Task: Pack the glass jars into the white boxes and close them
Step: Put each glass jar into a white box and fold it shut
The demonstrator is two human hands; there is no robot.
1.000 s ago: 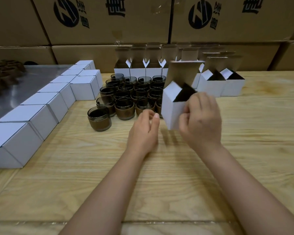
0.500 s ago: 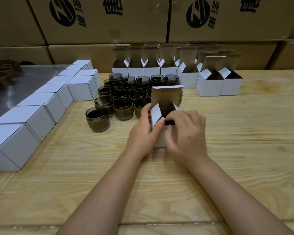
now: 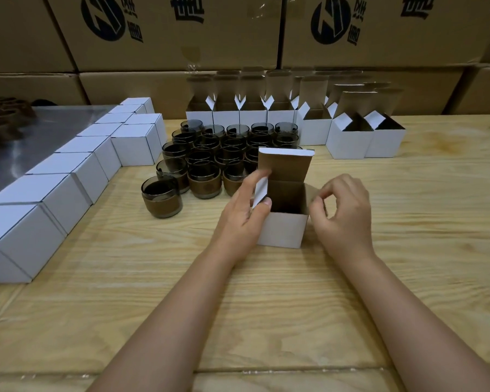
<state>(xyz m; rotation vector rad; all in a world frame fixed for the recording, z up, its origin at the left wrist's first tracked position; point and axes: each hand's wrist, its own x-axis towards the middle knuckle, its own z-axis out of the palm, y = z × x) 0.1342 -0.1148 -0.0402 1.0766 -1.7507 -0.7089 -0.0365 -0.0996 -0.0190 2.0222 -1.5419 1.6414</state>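
My left hand (image 3: 244,219) pinches a flap of the white box (image 3: 283,230), open and seemingly empty; my right hand (image 3: 343,219) curls at its other flap, grip unclear. Closed boxes (image 3: 77,171) at ten o'clock look finished; many jars (image 3: 210,157) at twelve remain.

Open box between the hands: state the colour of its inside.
Plain brown inside the open box, white outside; the head view shows it.

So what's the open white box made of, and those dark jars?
The open box looks like thin cardboard: matte white outside, plain brown inside its raised lid. The jars seem smoky glass, see-through with shiny rims, wrapped in brown bands, maybe cork.
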